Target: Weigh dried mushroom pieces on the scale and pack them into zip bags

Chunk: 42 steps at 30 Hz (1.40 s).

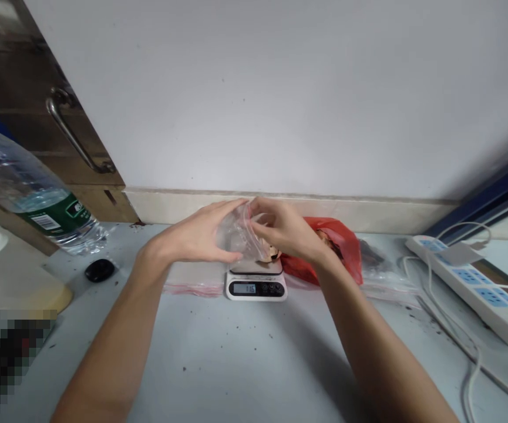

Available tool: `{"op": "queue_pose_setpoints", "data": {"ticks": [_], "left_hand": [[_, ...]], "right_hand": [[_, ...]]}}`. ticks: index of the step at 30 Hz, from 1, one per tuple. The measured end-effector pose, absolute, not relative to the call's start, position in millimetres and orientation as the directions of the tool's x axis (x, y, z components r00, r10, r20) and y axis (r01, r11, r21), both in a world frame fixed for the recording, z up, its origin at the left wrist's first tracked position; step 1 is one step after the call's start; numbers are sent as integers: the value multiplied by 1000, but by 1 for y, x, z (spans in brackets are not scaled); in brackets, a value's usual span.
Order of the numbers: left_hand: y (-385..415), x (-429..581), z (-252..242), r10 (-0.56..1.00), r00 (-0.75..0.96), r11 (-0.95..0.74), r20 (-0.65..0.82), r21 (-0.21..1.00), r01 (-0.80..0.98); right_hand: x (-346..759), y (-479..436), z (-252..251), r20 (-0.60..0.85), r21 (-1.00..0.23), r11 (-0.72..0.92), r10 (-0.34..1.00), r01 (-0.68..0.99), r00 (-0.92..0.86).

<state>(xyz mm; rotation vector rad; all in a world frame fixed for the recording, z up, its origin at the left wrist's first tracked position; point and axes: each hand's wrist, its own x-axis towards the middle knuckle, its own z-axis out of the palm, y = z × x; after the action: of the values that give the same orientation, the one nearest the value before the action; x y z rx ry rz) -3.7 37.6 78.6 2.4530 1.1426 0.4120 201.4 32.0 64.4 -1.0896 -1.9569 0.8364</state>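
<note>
My left hand [201,232] is curved around the left side of a clear zip bag [245,235] with a red seal line, thumb low and fingers at its top. At the bag's right edge, near the seal, my right hand [286,229] has its fingers bent in a pinch. Below both hands stands a small white digital scale [257,289], its display reading about 11.6. Brown dried pieces [272,255] lie on the scale's plate, partly hidden by the bag and my right hand. Behind my right wrist sits a red plastic bag [346,244] holding more brown pieces.
Flat zip bags [194,279] lie left of the scale, and clear bags with dark contents [374,258] lie right. A white power strip [478,288] with cables is at right. A water bottle [55,205] and a black round object [99,269] are at left. A wall rises behind.
</note>
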Motion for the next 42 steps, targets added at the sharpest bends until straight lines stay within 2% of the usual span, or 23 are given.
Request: {"op": "queue_pose_setpoints", "data": {"ticks": [2,4,7,9,10,13,15,19,25,27,30,33,36,39,42], "left_hand": [[40,-6,79,805,590,-552,61,439,709],[44,-11,80,838,546,-501,5,403,766],[48,-19,81,867,494,-439,-56,380,814],[49,-23,83,875,479,-418,-74,384,823],[49,-26,83,878,473,-411,-76,388,825],[49,-32,86,884,464,-401,-61,412,818],[48,-35,88,881,472,-414,-35,424,805],[47,-41,90,880,475,-433,10,427,794],[44,-41,94,885,465,-421,-10,410,809],[43,-41,94,883,470,-423,-12,415,805],[43,-43,95,874,486,-435,1,447,782],[43,-43,95,863,506,-446,8,482,754],[42,-40,96,850,526,-461,24,517,721],[40,-36,97,837,545,-472,43,563,679],[39,-32,96,829,554,-488,70,573,658]], "right_hand": [[210,34,67,219,-802,327,940,501,-262],[220,36,70,132,-725,179,984,666,-121],[235,36,74,7,-463,-29,999,886,37],[242,35,76,-91,-307,-107,992,946,83],[244,34,76,-146,-270,-126,985,955,88],[250,35,76,-278,-292,-168,957,942,85],[254,38,74,-297,-311,-191,950,931,96],[266,45,67,-241,-284,-166,966,944,97],[284,49,61,-193,-225,-114,979,968,70],[286,48,64,-159,-254,-110,985,961,71],[282,45,71,-52,-411,-38,998,911,18],[267,39,78,115,-585,222,975,780,-192],[245,33,78,220,-695,455,872,557,-438],[223,32,74,173,-776,485,778,403,-604],[209,33,68,63,-828,412,742,380,-667]]}}
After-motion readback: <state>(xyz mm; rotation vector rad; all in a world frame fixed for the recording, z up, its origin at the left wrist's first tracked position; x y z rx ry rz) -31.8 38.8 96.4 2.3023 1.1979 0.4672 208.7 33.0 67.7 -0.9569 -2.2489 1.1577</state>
